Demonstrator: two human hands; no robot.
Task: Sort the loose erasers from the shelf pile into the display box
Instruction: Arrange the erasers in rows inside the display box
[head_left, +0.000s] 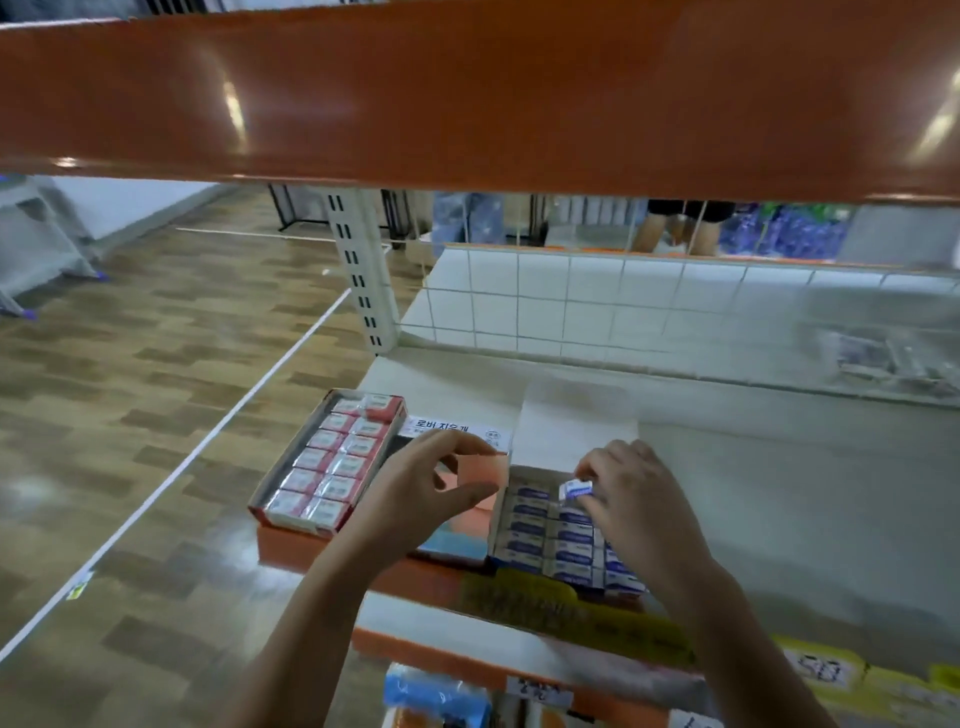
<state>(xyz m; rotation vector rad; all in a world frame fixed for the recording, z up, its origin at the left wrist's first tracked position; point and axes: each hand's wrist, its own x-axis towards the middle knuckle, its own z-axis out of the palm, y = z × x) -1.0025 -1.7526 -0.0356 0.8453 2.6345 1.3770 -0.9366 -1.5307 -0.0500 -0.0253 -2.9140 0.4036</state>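
Presently, a single blue-and-white eraser (575, 489) is pinched at the fingertips of the right hand (636, 506), held just above the far end of the display box (519, 525) of blue-labelled erasers. That box sits at the front edge of the white shelf (727, 467), its white lid flap (576, 436) raised behind it, and rows of matching erasers are packed inside. The left hand (415, 493) is curled, and a pale orange flap (480, 475) is gripped between its thumb and fingers, just left of the blue box. Further left, a second box (324, 467) filled with red-and-white erasers is seen lying open on the shelf. A white label strip (452, 428) with printed characters is partly hidden behind the left hand. An orange shelf beam (467, 93) is seen overhead.
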